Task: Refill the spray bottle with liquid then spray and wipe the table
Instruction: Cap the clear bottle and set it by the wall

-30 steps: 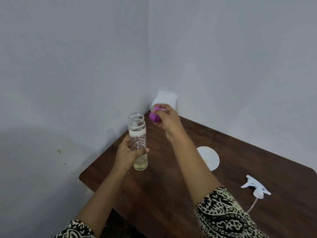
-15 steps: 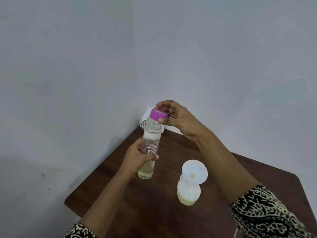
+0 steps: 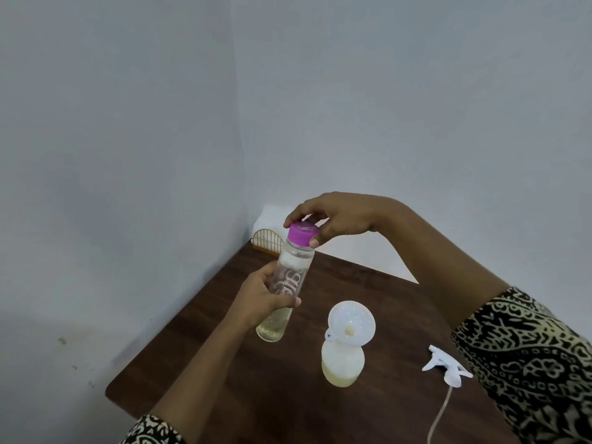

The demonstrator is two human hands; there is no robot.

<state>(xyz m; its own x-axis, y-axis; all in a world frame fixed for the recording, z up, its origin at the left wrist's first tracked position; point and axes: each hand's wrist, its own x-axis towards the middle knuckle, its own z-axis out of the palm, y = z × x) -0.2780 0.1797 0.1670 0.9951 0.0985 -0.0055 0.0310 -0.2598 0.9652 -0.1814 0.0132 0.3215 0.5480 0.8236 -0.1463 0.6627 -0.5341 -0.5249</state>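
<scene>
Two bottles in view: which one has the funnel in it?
The white spray bottle standing on the table, with the white funnel in its neck. The clear bottle, gripped by the left hand, carries a purple cap that the right hand holds.

Upright spray bottle (image 3: 342, 366) under funnel (image 3: 351, 318)

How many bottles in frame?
2. Clear bottle: gripped by the left hand above the table. White spray bottle: standing on the table beside it, funnel on top. None seems hidden.
</scene>
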